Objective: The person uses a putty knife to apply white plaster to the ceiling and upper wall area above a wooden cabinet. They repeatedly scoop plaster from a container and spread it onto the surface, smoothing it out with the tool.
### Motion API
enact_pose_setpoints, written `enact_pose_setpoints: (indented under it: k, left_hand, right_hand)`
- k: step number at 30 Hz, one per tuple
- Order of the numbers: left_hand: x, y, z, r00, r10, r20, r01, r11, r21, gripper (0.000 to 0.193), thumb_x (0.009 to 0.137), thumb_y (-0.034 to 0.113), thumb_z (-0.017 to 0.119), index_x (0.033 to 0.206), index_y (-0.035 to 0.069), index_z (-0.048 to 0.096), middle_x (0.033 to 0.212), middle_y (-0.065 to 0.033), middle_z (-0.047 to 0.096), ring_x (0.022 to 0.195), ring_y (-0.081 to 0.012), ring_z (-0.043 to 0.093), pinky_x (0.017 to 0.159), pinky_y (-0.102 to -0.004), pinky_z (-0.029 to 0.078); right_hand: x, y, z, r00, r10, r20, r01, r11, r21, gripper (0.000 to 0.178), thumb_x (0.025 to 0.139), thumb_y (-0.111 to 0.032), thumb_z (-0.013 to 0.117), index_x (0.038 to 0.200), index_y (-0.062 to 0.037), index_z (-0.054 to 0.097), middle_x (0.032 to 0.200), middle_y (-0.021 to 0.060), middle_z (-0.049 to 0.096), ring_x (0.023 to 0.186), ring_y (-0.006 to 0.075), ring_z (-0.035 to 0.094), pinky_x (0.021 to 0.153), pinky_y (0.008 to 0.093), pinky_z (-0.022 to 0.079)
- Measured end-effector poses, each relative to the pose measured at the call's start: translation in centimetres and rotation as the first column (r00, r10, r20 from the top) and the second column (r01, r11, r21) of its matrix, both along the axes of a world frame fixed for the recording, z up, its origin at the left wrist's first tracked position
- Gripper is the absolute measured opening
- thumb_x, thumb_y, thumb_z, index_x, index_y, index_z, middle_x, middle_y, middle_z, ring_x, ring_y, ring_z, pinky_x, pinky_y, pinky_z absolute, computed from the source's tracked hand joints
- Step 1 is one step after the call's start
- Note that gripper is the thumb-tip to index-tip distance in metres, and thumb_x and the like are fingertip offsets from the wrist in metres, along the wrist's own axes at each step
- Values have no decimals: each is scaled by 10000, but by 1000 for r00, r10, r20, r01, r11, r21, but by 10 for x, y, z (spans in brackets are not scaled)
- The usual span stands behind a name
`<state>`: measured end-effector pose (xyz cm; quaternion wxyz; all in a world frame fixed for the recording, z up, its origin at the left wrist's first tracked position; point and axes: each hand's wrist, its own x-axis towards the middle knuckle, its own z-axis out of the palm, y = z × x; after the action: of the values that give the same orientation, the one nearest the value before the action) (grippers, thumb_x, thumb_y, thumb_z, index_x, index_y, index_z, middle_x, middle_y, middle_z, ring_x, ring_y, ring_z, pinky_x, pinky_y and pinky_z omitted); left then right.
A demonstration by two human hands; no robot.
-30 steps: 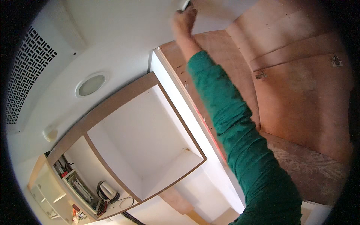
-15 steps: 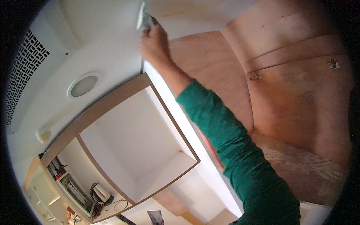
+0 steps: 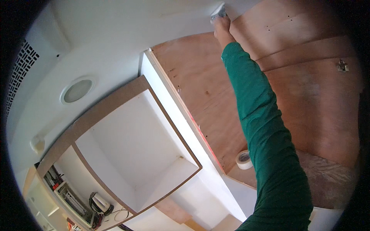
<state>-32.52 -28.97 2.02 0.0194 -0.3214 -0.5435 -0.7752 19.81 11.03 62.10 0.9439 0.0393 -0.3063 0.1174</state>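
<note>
My right hand point(image 3: 221, 24) reaches far up in a green sleeve and grips a small flat grey-white tool point(image 3: 217, 9), pressed against the white ceiling point(image 3: 127, 34) just where it meets the bare plywood panel point(image 3: 200, 84). What kind of tool it is I cannot make out. My left hand is out of sight.
A white open cupboard box with a brown edge point(image 3: 138, 146) hangs at centre left. A round ceiling lamp point(image 3: 77, 90) and a perforated vent point(image 3: 21, 69) lie to the left. A roll of white tape point(image 3: 244, 159) rests on a ledge. A kettle point(image 3: 100, 203) and cables sit on lower shelves.
My right hand, holding the tool, has shifted along the ceiling edge, and my head has turned, so the plywood panel fills more of the view.
</note>
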Motion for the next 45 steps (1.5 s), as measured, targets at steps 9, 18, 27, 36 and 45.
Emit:
enact_pose_setpoints:
  k: [9, 18, 27, 36, 45]
  left_hand:
    - [4, 0, 4, 995, -56, 77, 50, 996, 77, 448, 1024, 203, 485, 1391, -55, 485, 1248, -261, 629, 1039, -412, 657, 895, -434, 532]
    - [40, 29, 65, 871, -411, 271, 263, 853, 450, 447, 1024, 200, 485, 1389, -58, 484, 1250, -266, 627, 1044, -417, 655, 901, -436, 531]
    - [69, 84, 136, 459, -812, 359, 566, 580, 586, 240, 989, 133, 460, 1128, -6, 598, 1036, -111, 651, 878, -168, 636, 664, -262, 527]
    - [84, 83, 119, 789, -608, -88, 565, 663, 492, 345, 1001, 194, 526, 1261, -31, 503, 1113, -146, 634, 952, -260, 654, 789, -335, 538]
    - [59, 89, 81, 384, -17, -923, 327, 938, 119, 445, 913, -83, 485, 1354, -30, 491, 1304, -263, 601, 1152, -397, 634, 1003, -451, 505]
  right_hand:
    - [-160, -79, 16, 947, -317, -59, 313, 947, -72, 261, 853, -6, 535, 1098, 37, 613, 1024, 220, 680, 921, 339, 668, 818, 443, 525]
    - [-231, -179, -80, 905, 74, 420, -205, 940, 274, 231, 982, -87, 520, 1184, -1, 593, 994, 107, 669, 881, 167, 640, 795, 339, 514]
    - [-264, -232, -392, 38, -192, 981, -339, 921, 194, 673, 857, 151, 445, 1492, -69, 405, 1510, 169, 418, 1414, 346, 395, 1178, 400, 357]
    - [-233, -199, -462, -79, 5, 997, 56, 998, -1, 523, 908, 92, 451, 1422, -6, 452, 1338, 221, 567, 1274, 350, 551, 1017, 398, 531]
    - [-250, -233, -449, -280, 959, 46, -584, -132, -801, 378, 962, -174, 503, 1265, 48, 546, 1070, 171, 689, 864, 278, 693, 551, 379, 487]
